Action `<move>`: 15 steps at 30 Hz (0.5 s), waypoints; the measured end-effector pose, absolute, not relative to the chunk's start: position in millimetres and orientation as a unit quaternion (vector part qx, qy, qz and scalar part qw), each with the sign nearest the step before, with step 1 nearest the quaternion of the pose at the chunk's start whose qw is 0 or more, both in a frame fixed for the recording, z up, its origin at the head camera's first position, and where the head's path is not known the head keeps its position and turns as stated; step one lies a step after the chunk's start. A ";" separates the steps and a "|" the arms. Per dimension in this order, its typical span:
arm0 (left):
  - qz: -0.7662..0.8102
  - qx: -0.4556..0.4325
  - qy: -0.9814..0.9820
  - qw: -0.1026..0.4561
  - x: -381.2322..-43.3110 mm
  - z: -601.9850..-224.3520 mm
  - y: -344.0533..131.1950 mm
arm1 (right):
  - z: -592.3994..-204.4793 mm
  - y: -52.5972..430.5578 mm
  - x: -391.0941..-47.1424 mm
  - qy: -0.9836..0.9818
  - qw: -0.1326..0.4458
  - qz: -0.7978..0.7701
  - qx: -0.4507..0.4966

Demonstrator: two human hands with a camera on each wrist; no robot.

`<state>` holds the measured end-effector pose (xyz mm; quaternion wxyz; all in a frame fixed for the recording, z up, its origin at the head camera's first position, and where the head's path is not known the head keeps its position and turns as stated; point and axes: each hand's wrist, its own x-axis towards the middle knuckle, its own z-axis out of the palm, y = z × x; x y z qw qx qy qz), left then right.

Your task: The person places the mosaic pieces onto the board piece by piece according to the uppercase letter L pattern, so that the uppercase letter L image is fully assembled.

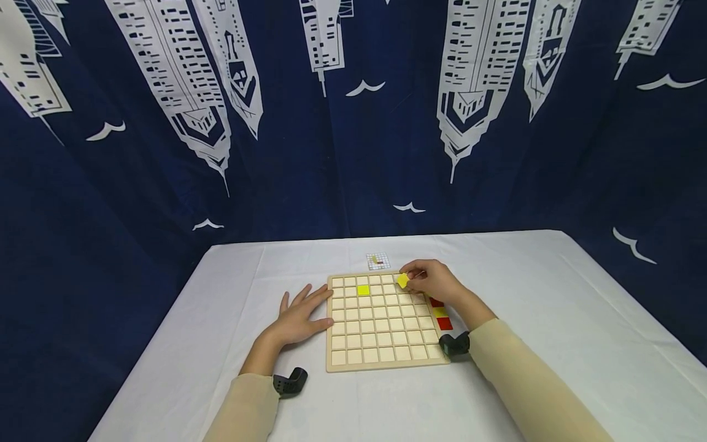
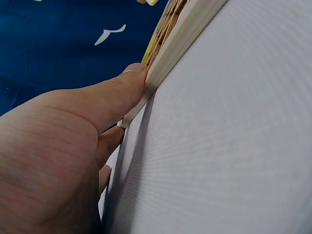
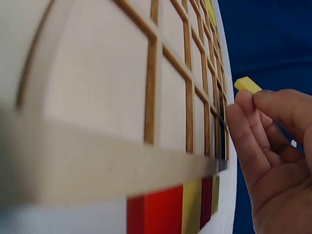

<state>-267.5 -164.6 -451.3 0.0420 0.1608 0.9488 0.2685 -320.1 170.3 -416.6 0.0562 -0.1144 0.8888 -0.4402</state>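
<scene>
A wooden grid board [image 1: 353,369] with square cells lies on the white table. One yellow square tile [image 1: 363,290] sits in a cell near its far left. My right hand [image 1: 439,283] pinches another yellow tile [image 1: 402,280] between thumb and fingers, above the board's far right part; the right wrist view shows this tile [image 3: 247,85] held by one end. My left hand [image 1: 298,320] rests at the board's left edge with fingers spread, thumb and fingertips touching the frame. In the left wrist view the thumb [image 2: 119,90] lies against the wooden rim.
Along the board's right side lies a row of red tiles [image 1: 444,323] and yellow tiles [image 1: 439,312], partly under my right arm. Behind the board is a small card [image 1: 378,261] with a printed grid pattern. A dark blue curtain [image 1: 342,153] hangs beyond the table [image 1: 265,270].
</scene>
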 end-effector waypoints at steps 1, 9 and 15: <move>0.269 0.161 0.949 0.042 -267.5 -451.3 -164.5 | -416.6 168.4 -319.4 0.887 0.057 -0.442 -0.122; 0.266 0.164 0.949 0.043 -267.6 -451.2 -164.8 | -419.1 153.5 -313.4 0.869 0.073 -0.465 -0.155; 0.262 0.165 0.950 0.044 -267.7 -451.2 -165.1 | -419.2 140.5 -307.4 0.859 0.080 -0.470 -0.185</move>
